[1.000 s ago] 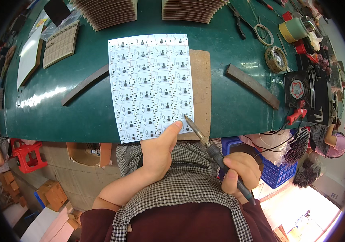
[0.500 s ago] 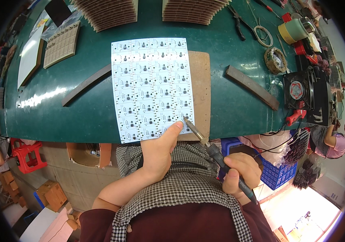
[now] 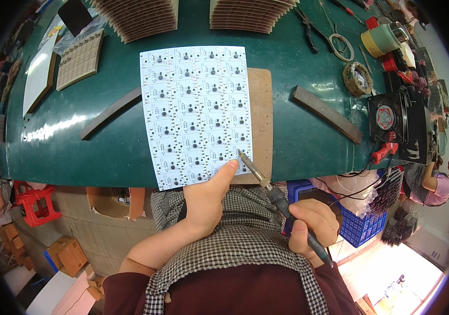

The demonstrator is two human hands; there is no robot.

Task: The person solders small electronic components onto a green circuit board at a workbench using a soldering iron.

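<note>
Green workbench (image 3: 298, 136) fills the upper frame, bearing a white circuit panel (image 3: 195, 113) at centre. Left hand (image 3: 203, 202) pins its lower edge with the thumb; right hand (image 3: 311, 223) clamps a soldering iron (image 3: 269, 186), whose tip could slip and bridge pads.

Dark green across the workbench top (image 3: 66, 142). White on the circuit panel (image 3: 195, 113), dotted with small black parts in a regular grid — tan on the board (image 3: 262, 121) beneath. Black-and-white check on the apron (image 3: 235, 252), maroon on the sleeve (image 3: 130, 294). Red stool (image 3: 38, 202) at lower left — blue crate (image 3: 358, 228) at lower right.
</note>
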